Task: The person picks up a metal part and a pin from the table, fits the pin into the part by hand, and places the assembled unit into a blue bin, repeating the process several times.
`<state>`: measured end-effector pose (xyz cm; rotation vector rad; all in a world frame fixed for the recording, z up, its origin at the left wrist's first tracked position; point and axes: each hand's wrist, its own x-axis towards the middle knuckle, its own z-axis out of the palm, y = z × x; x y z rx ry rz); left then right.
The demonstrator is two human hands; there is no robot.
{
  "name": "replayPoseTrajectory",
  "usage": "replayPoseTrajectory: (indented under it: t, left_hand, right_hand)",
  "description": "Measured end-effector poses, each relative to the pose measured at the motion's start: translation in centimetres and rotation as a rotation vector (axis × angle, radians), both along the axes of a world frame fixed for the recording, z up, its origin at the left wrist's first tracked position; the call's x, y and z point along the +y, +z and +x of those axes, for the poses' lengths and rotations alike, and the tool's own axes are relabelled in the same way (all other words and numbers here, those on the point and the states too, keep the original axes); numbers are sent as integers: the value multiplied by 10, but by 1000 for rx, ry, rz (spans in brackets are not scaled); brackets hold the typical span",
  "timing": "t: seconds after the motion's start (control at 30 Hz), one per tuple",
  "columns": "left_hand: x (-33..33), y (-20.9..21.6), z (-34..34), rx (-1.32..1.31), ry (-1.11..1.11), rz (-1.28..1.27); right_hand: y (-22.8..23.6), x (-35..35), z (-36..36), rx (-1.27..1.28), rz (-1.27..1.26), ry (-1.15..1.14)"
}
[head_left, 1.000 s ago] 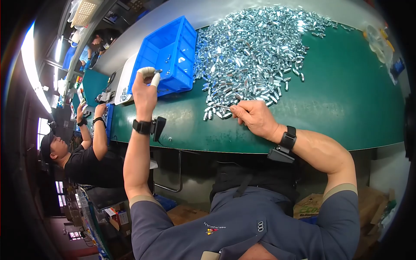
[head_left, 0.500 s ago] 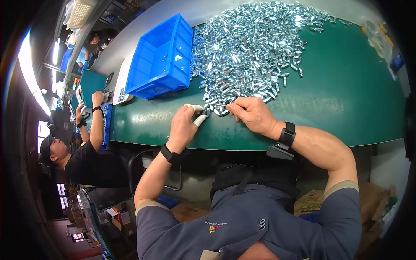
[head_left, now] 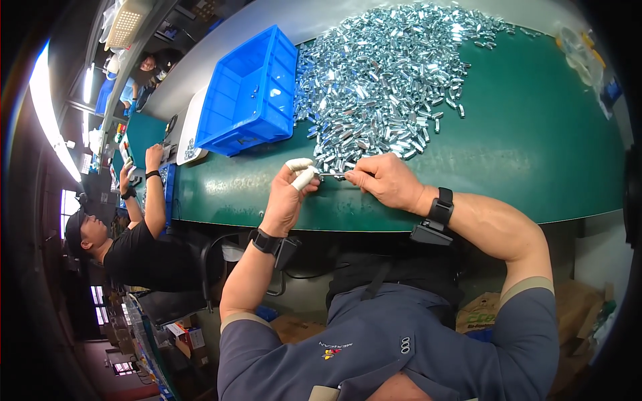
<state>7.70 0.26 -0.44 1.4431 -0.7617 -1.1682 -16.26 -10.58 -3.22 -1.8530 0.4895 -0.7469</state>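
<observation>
My left hand [head_left: 289, 190], with white finger covers on thumb and forefinger, is closed in a pinch over the green table. A small silvery metal piece is between its fingertips, mostly hidden by them. My right hand [head_left: 388, 180] grips a thin metal rod [head_left: 332, 174], which points left and reaches the left fingertips. Just beyond both hands spreads a big heap of small silvery metal pieces [head_left: 381, 87]; its near edge comes close to my fingers.
A blue plastic bin [head_left: 234, 127] stands left of the heap, with a white tray [head_left: 194, 123] beside it. The green tabletop [head_left: 521, 154] stretches to the right. A co-worker [head_left: 134, 240] in black works at the far left. Clear plastic bags [head_left: 578, 57] lie at the far right.
My left hand has turned and its pinching fingers have come up to the rod's tip. My right hand has drawn slightly nearer to me with the rod.
</observation>
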Motion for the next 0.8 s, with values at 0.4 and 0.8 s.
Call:
replayPoseTrajectory:
  t: [0.4,0.8]
  left_hand:
    - [7,-2,-28,151,-16,-68]
    - [-22,54,16,-599,89,-410]
  right_hand:
    - [-2,-1,0,-5,84,20]
    - [-3,-2,1,-79,207,-72]
